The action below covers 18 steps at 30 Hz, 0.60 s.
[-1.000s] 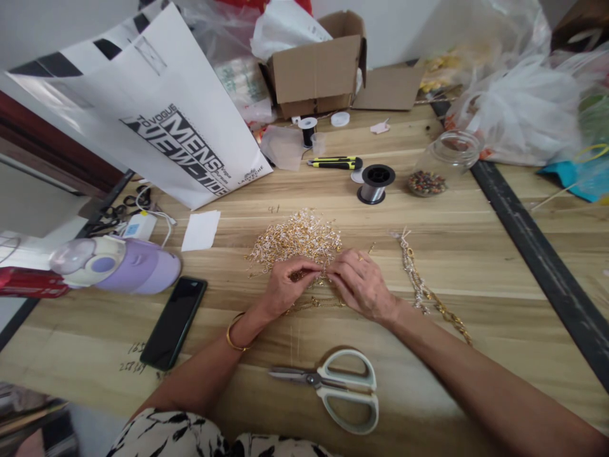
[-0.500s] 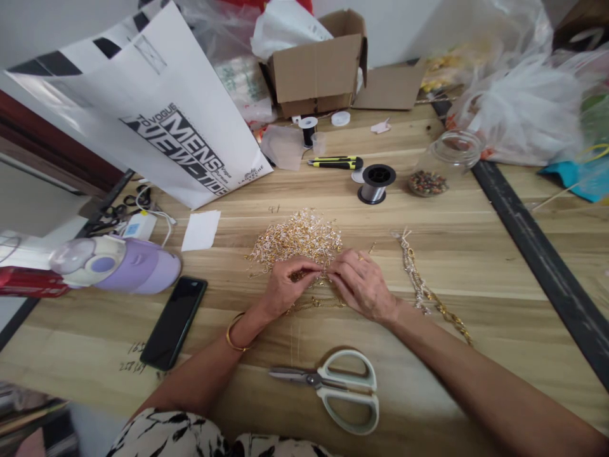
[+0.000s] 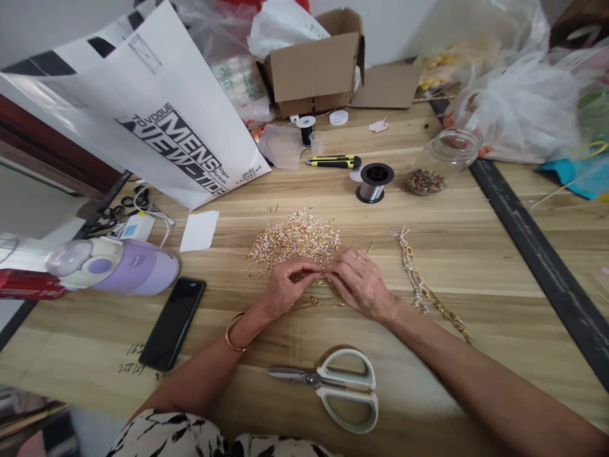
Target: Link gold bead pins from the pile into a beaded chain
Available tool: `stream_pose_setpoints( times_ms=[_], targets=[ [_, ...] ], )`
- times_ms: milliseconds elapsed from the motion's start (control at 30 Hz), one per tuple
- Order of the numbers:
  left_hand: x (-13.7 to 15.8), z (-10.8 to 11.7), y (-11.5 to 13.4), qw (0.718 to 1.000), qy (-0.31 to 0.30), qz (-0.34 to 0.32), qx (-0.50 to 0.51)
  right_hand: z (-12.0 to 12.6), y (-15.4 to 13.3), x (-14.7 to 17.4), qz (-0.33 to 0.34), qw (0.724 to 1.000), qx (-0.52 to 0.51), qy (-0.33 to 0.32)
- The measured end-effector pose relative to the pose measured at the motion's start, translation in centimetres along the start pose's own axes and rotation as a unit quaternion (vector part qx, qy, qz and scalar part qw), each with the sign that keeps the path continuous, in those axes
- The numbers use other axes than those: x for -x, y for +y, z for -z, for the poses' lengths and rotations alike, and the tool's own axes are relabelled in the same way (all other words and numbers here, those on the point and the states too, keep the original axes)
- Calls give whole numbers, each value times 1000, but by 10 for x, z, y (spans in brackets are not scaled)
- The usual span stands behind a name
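Observation:
My left hand (image 3: 290,285) and my right hand (image 3: 359,282) meet fingertip to fingertip at the near edge of a pile of small gold and pale metal pieces (image 3: 297,238). Both hands are closed in a pinch; what lies between the fingertips is too small to make out. A thin gold chain (image 3: 316,303) lies on the table just under and in front of the hands. Nearer to me rest scissors (image 3: 328,384) with pale handles, blades pointing left. To the right of my right hand lies a length of gold and silver chain (image 3: 421,285).
Behind the pile are a yellow and black utility knife (image 3: 333,162), a wire spool (image 3: 374,184) and a glass jar (image 3: 442,162) of beads. At left lie a phone (image 3: 174,324) and a purple bottle (image 3: 128,265). A white bag (image 3: 157,114) and cardboard box (image 3: 314,66) stand at the back.
The whole view has shifted very slightly. Both hands keep the same pinch at the same place, and no object has visibly moved on the table.

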<state>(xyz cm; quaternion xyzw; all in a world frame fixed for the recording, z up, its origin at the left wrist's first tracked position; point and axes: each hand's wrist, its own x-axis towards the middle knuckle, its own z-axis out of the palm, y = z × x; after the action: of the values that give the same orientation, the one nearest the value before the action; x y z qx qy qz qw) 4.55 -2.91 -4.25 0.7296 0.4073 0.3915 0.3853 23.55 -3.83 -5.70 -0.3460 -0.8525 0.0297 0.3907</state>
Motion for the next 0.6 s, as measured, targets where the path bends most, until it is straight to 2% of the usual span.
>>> stream_pose_setpoints(
  times_ms=[167,600],
  targets=[
    [0,0,0,1000,-4,22,12,0,1,0,0,1000,-2,0],
    [0,-1,-1,999,-5,29,32,0,0,0,-7,1000,-21,-8]
  ],
)
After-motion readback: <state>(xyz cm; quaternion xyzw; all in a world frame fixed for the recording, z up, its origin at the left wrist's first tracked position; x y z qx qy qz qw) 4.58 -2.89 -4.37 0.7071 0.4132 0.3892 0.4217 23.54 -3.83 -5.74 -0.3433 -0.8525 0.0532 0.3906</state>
